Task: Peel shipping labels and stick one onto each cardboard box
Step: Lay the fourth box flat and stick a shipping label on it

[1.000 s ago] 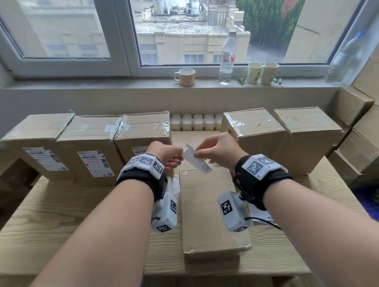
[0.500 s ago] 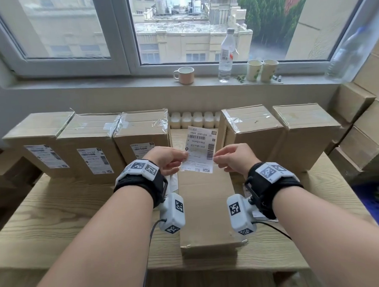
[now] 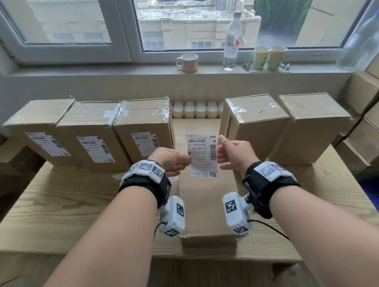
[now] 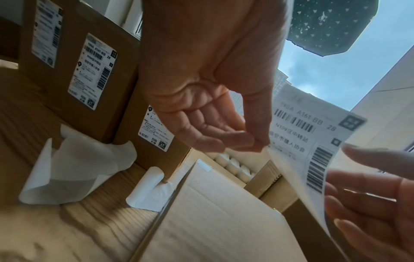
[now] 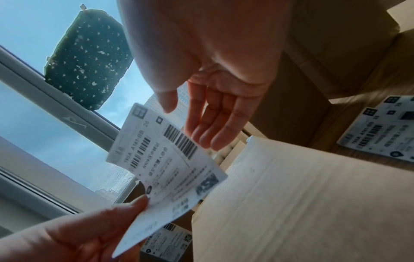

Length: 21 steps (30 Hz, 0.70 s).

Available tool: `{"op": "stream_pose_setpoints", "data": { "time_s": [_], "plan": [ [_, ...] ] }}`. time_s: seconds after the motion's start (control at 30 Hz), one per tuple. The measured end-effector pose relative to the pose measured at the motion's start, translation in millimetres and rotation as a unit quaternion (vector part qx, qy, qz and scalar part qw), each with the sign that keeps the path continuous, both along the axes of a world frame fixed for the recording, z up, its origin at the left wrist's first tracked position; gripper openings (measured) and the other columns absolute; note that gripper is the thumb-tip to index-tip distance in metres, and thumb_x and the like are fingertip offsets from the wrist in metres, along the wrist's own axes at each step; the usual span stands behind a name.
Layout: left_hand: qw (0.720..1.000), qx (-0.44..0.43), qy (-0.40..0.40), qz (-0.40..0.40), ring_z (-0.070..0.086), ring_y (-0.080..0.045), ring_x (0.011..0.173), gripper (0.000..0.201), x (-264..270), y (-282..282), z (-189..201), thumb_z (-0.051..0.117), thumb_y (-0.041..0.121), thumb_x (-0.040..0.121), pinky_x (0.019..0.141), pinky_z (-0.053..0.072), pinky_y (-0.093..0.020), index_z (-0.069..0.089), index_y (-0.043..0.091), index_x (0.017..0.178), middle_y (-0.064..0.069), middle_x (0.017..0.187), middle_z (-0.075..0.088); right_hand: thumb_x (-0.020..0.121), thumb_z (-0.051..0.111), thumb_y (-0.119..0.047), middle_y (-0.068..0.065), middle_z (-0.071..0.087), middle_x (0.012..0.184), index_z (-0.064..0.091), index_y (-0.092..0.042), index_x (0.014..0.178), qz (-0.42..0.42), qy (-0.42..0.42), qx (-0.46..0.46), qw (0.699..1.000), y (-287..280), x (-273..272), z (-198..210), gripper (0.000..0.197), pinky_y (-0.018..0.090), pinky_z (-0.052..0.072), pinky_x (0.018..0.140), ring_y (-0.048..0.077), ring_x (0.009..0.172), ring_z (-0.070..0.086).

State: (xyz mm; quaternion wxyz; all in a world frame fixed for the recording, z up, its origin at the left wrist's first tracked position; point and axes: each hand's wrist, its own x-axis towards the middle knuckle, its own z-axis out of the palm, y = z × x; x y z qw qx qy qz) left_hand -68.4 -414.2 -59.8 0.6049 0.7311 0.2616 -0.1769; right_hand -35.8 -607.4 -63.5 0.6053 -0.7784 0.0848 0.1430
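Note:
A white shipping label hangs upright over a plain cardboard box that lies flat at the table's middle. My left hand pinches the label's left edge between thumb and forefinger. My right hand is at the label's right edge, its fingers straight against the paper and the thumb held apart. Three boxes at the back left each carry a label. Two boxes at the back right show bare fronts.
Peeled backing papers lie on the wooden table left of the flat box. More label sheets lie to its right. Small white bottles line the back. More boxes are stacked at the right. A mug stands on the sill.
The label has turned from edge-on and tilted to flat, print facing me, and sits higher. My hands have spread to its two side edges.

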Motion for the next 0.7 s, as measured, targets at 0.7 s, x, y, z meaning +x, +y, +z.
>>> {"op": "stream_pose_setpoints", "data": {
  "time_s": [0.7],
  "plan": [
    [0.995,0.009,0.009,-0.098,0.060,-0.012,0.060,0.017,-8,-6,-14,0.074,-0.001,0.082,0.064,0.052,-0.023,0.062,0.010,0.086,-0.005,0.074,0.068,0.084,0.072,-0.004,0.006,0.063,0.072,0.056,-0.011,0.073,0.063,0.093,-0.085,0.990,-10,-4,-29,0.020,0.027,0.055,0.057,0.015,0.062,0.062]
  ]
}}
